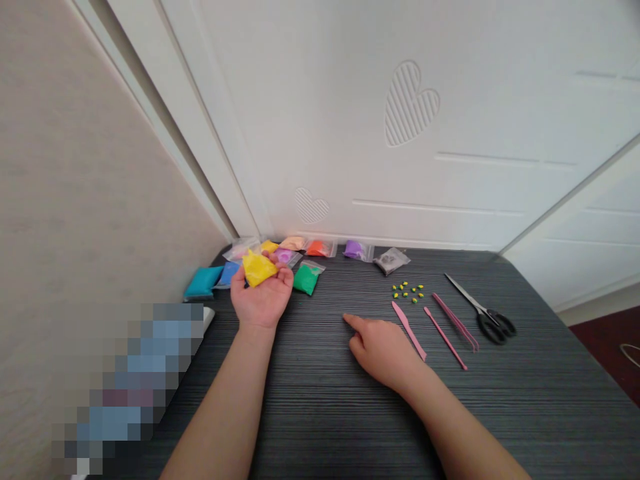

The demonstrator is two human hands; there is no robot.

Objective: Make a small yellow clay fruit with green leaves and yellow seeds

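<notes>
My left hand (263, 297) is turned palm up above the back left of the table, its fingers curled round a packet of yellow modelling clay (259, 268). Close beside it lie a green clay packet (307, 277), a blue one (229, 275) and a teal one (203, 283). My right hand (383, 350) rests low over the middle of the table with its index finger stretched out to the left and the other fingers bent. No object shows in it. Just right of it lies a pink plastic knife (409, 331).
Several more clay packets, including orange (318, 249), purple (354, 250) and grey (392, 261), line the back edge by the white panel. Small yellow-green pieces (405, 294), a pink stick tool (446, 338), pink tweezers (455, 322) and black-handled scissors (483, 312) lie at right.
</notes>
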